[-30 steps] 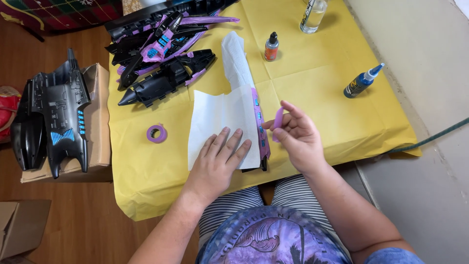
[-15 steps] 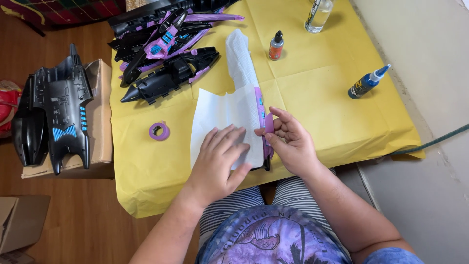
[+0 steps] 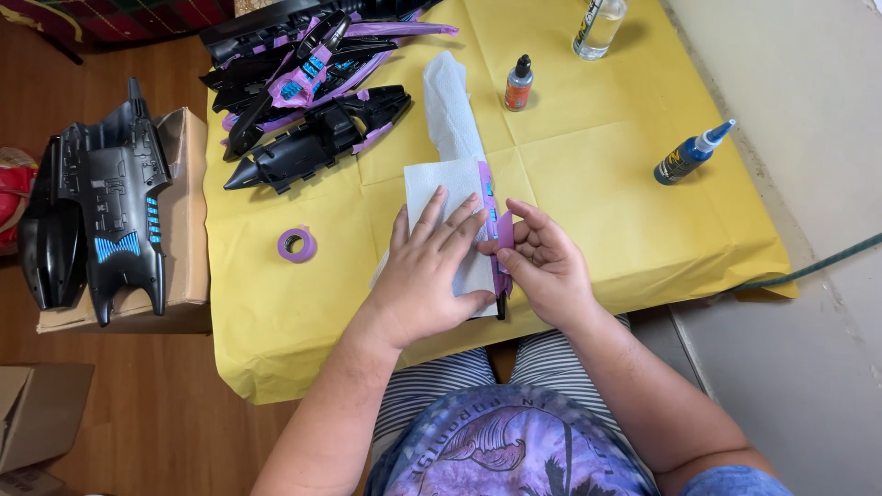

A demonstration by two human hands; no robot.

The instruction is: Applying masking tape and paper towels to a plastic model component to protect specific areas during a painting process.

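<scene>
My left hand [image 3: 430,266] lies flat, fingers spread, on a white paper towel [image 3: 443,184] that covers a long black model part [image 3: 499,303] on the yellow table cover [image 3: 588,184]. My right hand [image 3: 542,262] pinches a short strip of purple masking tape [image 3: 504,231] and presses it on the part's right edge, where purple tape and small blue marks show beside the towel. A crumpled stretch of the towel [image 3: 450,101] runs away from me behind it.
A purple tape roll [image 3: 297,244] lies left of my hands. Black model parts with purple tape [image 3: 312,92] are piled at the far left. An orange-capped bottle [image 3: 518,84], a clear bottle [image 3: 599,26] and a blue glue bottle [image 3: 689,154] stand around. A black hull [image 3: 110,211] rests on a cardboard box.
My right hand has come down from above the table with the purple tape strip to the part's edge. My left hand shifted up over the towel.
</scene>
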